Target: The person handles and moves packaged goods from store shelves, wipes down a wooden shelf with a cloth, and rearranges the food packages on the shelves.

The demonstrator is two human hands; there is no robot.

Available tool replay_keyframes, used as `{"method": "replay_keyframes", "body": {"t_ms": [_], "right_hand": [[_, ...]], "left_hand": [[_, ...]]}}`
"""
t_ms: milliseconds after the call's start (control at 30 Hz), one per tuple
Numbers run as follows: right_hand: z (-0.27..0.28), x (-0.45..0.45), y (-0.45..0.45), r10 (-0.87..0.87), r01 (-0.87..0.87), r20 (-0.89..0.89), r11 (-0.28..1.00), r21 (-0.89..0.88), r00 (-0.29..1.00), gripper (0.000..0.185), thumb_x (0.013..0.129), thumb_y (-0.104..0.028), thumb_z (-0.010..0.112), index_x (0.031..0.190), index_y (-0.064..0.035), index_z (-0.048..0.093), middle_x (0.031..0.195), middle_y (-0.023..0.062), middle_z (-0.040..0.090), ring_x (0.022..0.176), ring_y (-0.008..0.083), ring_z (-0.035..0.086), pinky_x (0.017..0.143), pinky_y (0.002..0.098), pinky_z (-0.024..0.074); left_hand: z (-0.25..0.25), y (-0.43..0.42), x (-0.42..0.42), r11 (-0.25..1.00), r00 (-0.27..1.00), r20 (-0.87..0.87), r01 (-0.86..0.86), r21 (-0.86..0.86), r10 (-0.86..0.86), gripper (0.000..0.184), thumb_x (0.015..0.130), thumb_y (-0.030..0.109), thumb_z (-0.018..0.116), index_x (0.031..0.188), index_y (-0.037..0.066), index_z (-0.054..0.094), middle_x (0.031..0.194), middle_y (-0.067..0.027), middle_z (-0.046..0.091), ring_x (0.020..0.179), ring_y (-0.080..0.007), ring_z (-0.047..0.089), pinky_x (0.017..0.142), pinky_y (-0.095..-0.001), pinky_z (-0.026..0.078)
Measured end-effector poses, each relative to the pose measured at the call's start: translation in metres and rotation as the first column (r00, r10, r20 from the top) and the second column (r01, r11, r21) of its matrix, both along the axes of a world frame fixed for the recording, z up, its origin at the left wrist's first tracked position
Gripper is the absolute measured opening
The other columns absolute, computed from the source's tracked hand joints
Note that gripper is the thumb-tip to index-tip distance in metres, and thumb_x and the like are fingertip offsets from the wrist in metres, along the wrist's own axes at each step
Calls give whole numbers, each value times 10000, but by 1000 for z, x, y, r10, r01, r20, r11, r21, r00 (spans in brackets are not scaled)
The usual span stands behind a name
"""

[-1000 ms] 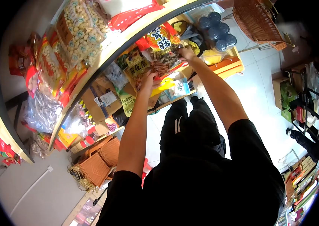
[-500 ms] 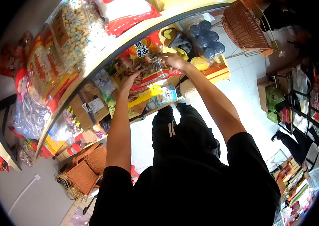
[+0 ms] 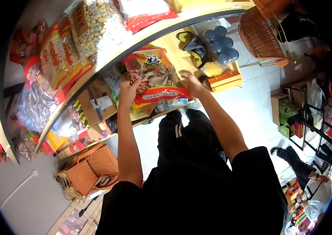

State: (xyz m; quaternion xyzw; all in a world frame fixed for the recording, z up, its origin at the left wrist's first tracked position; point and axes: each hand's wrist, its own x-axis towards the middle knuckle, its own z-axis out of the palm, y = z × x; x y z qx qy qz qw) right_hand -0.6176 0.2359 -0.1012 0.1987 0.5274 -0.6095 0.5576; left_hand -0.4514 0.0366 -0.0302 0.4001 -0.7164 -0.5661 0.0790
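A clear bag of dried mushrooms (image 3: 160,76) with red and yellow printed ends lies tilted over the lower shelf. My left hand (image 3: 128,93) is closed on the bag's left edge, thumb on top. At the opposite edge, my right hand (image 3: 194,85) has its curled fingers against the bag's right side. That hand is slightly blurred, and part of its grip is hidden. Under the bag, yellow and pale blue packets (image 3: 170,103) show in part.
Above stands an upper shelf edge (image 3: 142,37) with bags of round dried mushrooms (image 3: 99,31). Dark-capped bottles (image 3: 221,45) and yellow-black gloves (image 3: 193,47) are on the lower shelf. Wicker baskets (image 3: 89,172) stand on the floor at left. Another person (image 3: 319,192) is at far right.
The mushroom bag has turned flatter toward me, so its front and red lower strip show more. My right hand has shifted down and right. The view has moved slightly.
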Motion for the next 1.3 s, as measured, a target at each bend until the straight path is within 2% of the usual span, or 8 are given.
{"method": "replay_keyframes", "body": {"t_ms": [67,233,300,633,867,933,1067,1300], "right_hand": [[-63,20,4,184,30,373,865,-500,909,596,913,-407,556,1376,-81,371,1350,176,451,1230,312,451,1016,462,415],[-31,62,21,157,-37,162,820,-572,974,653,923,-485,529,1397,-65,366,1381,120,475,1241,241,480,1048,402,388],[-26,69,30,267,121,395,675,-727,879,668,923,-485,530,1409,-65,351,1386,119,474,1232,243,496,1045,391,392],[20,74,90,26,-45,-45,878,-477,999,655,925,-328,591,1434,-43,294,1357,129,471,1183,214,519,997,343,429],[65,45,128,-24,-164,-393,885,-435,919,508,870,-65,666,1307,-120,414,1210,36,518,1083,127,520,909,275,451],[70,40,133,59,-283,-556,902,-326,829,501,863,-63,673,1298,-112,427,1195,25,514,1082,121,516,907,273,451],[77,47,131,15,-323,-627,867,-380,779,549,844,-46,691,1320,-94,421,1209,34,504,1105,125,490,934,265,423],[78,54,140,11,-366,-730,871,-329,683,616,814,-38,717,1351,-42,415,1317,81,460,1255,187,414,1062,320,315]], "left_hand": [[20,17,3,987,996,90,33,-155,-19,344,861,244,651,738,-75,617,660,-35,615,615,-82,519,572,-300,420],[65,41,23,986,985,161,82,-143,-59,339,877,225,626,804,-106,625,659,-90,644,602,-125,556,602,-311,448],[86,57,27,968,976,184,152,-199,-115,335,882,227,620,817,-101,623,657,-110,638,605,-132,560,600,-314,448],[92,100,69,960,976,141,194,-203,-167,359,899,263,610,792,-79,598,636,-110,599,578,-150,508,573,-335,429],[64,103,73,928,945,154,239,285,-290,554,951,368,541,1314,-38,436,1195,-129,565,1114,-201,517,982,-295,377],[37,99,78,817,996,30,53,574,-86,560,953,381,539,1329,-20,433,1222,-131,560,1140,-210,513,1002,-305,372],[-10,91,86,641,998,11,-50,766,65,532,922,363,599,1298,10,468,1204,-109,583,1090,-198,579,932,-315,461],[-11,108,82,667,993,-102,39,744,56,364,934,279,552,1186,16,551,995,-91,664,862,-186,656,752,-334,551]]}}
